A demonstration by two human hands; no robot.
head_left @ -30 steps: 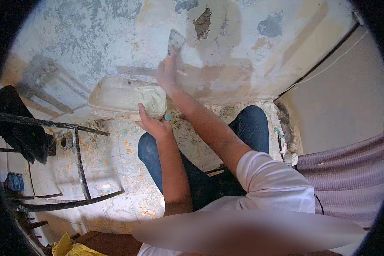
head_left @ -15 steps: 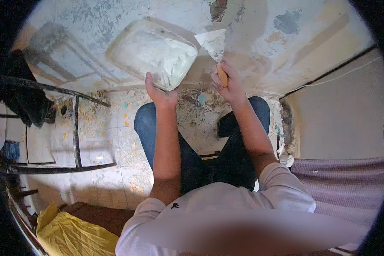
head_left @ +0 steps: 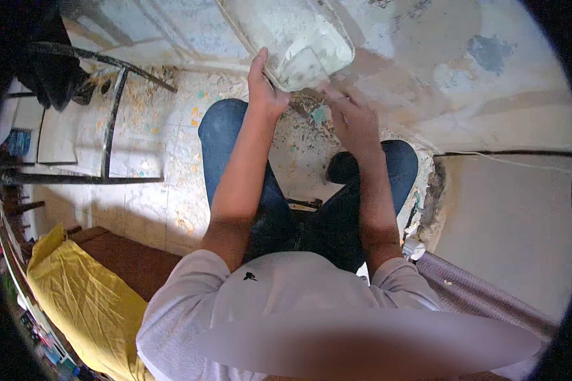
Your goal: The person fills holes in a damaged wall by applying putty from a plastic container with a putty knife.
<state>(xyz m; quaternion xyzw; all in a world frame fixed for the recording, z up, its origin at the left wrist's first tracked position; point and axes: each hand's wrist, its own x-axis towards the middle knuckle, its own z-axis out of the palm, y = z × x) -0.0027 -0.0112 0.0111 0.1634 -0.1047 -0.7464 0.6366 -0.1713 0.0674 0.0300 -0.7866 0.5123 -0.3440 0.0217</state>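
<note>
My left hand (head_left: 267, 89) grips a pale, rounded rectangular plastic tub (head_left: 273, 19) from beneath at its near side, up by the wall. White paste lies inside the tub, mostly toward its near end. My right hand (head_left: 353, 120) is closed on a putty knife (head_left: 302, 66), whose smeared blade is down in the paste. The knife's handle is mostly hidden by my fingers and blurred.
Patchy wall (head_left: 438, 76) ahead, floor (head_left: 146, 127) strewn with paint flakes. Black metal frame (head_left: 108, 136) with dark cloth (head_left: 54, 76) at left; yellow cloth (head_left: 82, 286) on brown padding at lower left; grey panel (head_left: 502, 228) and purple fabric (head_left: 464, 289) at right.
The putty knife has come from against the wall, past the tub's right side, into the paste. The tub is tilted differently, and my view has shifted.
</note>
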